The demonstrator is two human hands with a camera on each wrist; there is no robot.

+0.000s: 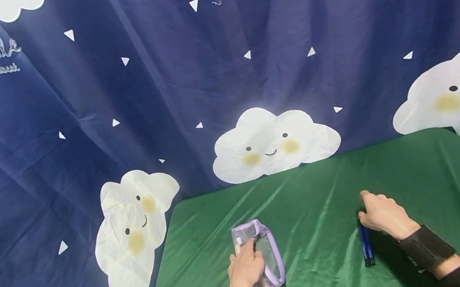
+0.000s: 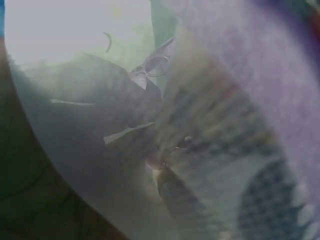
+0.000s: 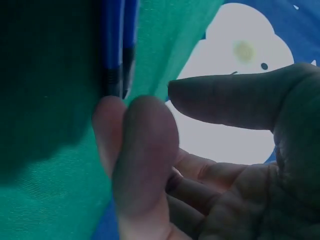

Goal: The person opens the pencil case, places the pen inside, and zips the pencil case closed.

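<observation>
A clear pencil case (image 1: 267,251) with purple trim and a zip lies at the front middle of the green cloth. My left hand (image 1: 245,268) holds it at its left side, index finger reaching over the clear wall. A white pen-like item (image 1: 238,243) shows in the case beside those fingers. In the left wrist view, clear plastic and purple trim (image 2: 270,70) blur most of the work. Two blue pens (image 1: 367,245) lie side by side to the right. My right hand (image 1: 385,214) is at their far ends; its fingertips (image 3: 147,130) meet the pen ends, thumb apart.
Green cloth (image 1: 312,200) covers the table and shows some creases. Behind and to the left hangs a dark blue curtain (image 1: 181,70) with white clouds and triangles. Black bands (image 1: 427,247) are on both wrists.
</observation>
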